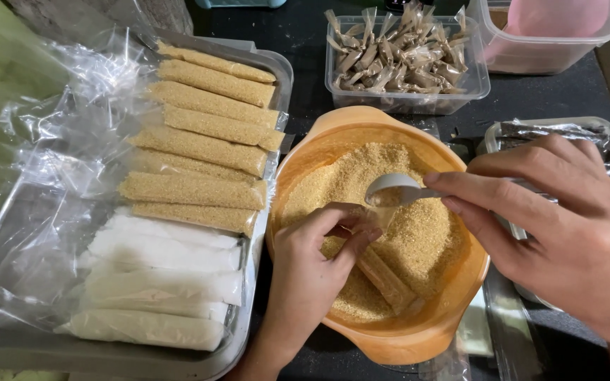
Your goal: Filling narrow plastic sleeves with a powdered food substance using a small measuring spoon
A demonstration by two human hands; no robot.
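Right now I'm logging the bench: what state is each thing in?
orange bowl: part full of brown granules
narrow bag: part filled, mouth held open by left hand
spoon: in right hand, tipped over the bag
tray: filled brown and white bags
clear tub: open, wrapped pieces inside

A home food-packing spot, by the look of it: a dark tabletop (566, 99) crowded with an orange plastic bowl of golden-brown granules (390, 339) at centre. At left, a metal tray of slim filled plastic sachets (107, 356); at upper centre, a clear plastic tub of small twisted brown packets (407, 102).
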